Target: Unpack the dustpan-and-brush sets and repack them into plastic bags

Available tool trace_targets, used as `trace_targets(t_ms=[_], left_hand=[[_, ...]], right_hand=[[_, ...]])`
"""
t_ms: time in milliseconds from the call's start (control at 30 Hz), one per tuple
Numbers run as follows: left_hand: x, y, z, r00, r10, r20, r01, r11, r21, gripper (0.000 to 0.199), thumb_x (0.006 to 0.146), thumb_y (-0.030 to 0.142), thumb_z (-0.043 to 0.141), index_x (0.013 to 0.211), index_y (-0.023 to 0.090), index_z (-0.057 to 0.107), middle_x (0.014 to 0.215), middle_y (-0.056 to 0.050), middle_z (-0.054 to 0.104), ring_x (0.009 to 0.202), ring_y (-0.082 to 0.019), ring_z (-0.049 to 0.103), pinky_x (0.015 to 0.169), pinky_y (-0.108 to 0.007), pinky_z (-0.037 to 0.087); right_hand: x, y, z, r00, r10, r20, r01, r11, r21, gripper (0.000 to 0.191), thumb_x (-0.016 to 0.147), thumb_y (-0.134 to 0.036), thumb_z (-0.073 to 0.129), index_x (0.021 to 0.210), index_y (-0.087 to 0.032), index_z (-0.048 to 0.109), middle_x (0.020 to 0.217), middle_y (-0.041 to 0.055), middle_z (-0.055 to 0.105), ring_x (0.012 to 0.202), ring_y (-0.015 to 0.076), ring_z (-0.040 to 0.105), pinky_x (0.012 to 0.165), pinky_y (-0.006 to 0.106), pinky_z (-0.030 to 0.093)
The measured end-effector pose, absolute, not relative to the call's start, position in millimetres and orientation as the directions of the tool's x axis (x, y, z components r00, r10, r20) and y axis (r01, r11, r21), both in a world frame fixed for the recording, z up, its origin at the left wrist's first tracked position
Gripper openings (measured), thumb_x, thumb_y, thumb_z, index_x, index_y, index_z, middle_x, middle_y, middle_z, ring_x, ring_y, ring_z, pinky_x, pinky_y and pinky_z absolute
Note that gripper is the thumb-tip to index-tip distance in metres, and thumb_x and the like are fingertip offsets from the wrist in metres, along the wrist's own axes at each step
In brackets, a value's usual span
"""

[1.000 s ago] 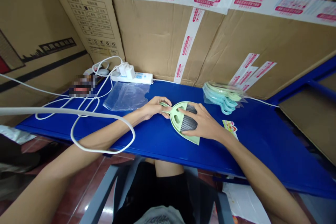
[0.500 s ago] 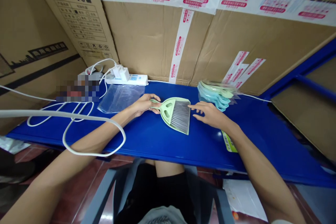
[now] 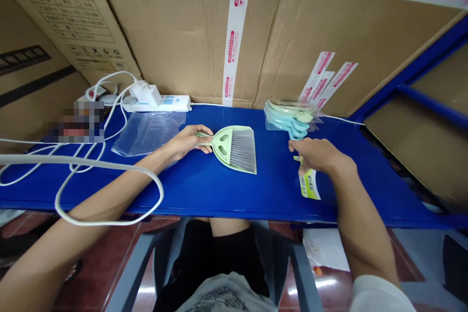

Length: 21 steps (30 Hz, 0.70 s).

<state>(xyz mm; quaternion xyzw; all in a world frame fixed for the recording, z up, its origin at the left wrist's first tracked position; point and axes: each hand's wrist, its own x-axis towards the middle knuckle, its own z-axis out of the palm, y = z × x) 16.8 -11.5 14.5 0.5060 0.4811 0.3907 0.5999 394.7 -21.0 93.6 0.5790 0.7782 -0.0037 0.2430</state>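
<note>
A light green dustpan (image 3: 222, 160) lies on the blue table with a small grey-bristled brush (image 3: 243, 150) nested in it. My left hand (image 3: 192, 140) is closed round their handles at the left end. Further right, my right hand (image 3: 310, 152) is closed on the upper end of a yellow-green and white printed label (image 3: 310, 185), whose lower part hangs below the fingers. Just behind that hand sits a stack of green and blue pieces in clear plastic (image 3: 288, 119).
Clear plastic bags (image 3: 148, 131) lie behind my left forearm. A white power strip (image 3: 175, 103) with plugs stands against the cardboard (image 3: 183, 34). White cables (image 3: 113, 222) loop across the left side, over my left forearm. A blue metal bar (image 3: 435, 105) is at right.
My right hand has left the brush bristles, moved right and closed on the label. My left hand still holds the handles. The view has shifted, so the scene sits further left.
</note>
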Motion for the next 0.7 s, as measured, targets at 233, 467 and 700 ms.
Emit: trace_targets(t_ms=[233,467,700], left_hand=[[18.9,-11.3,15.7,0.239,0.951,-0.197,0.015,0.199,0.98,0.043,0.073,0.026,0.096,0.099,0.012,0.065,0.074,-0.008,0.077,0.065,-0.019,0.075,0.062,-0.027,0.06],[18.3,-10.4,13.8,0.247,0.951,-0.187,-0.023,0.199,0.98,0.035,0.077,0.019,0.09,0.101,0.01,0.066,0.075,-0.01,0.077,0.067,-0.02,0.076,0.063,-0.027,0.06],[18.4,-11.0,14.5,0.249,0.952,-0.179,-0.026,0.191,0.981,0.026,0.083,0.016,0.085,0.101,0.01,0.067,0.077,-0.011,0.078,0.068,-0.019,0.076,0.064,-0.026,0.06]], right_hand=[[400.4,-4.1,90.2,-0.509,0.721,-0.47,0.85,0.507,-0.142,0.014,0.079,-0.027,0.084,0.078,-0.021,0.072,0.085,0.0037,0.075,0.087,0.0239,0.07,0.071,0.031,0.04],[418.4,-2.7,92.6,-0.504,0.752,-0.424,0.859,0.487,-0.156,0.043,0.067,-0.032,0.091,0.107,-0.024,0.076,0.11,0.0069,0.072,0.102,0.0277,0.066,0.072,0.031,0.039],[405.3,9.9,73.8,-0.523,0.717,-0.462,0.839,0.53,-0.127,0.016,0.071,-0.027,0.087,0.07,-0.02,0.072,0.086,0.0059,0.071,0.091,0.0265,0.065,0.07,0.032,0.035]])
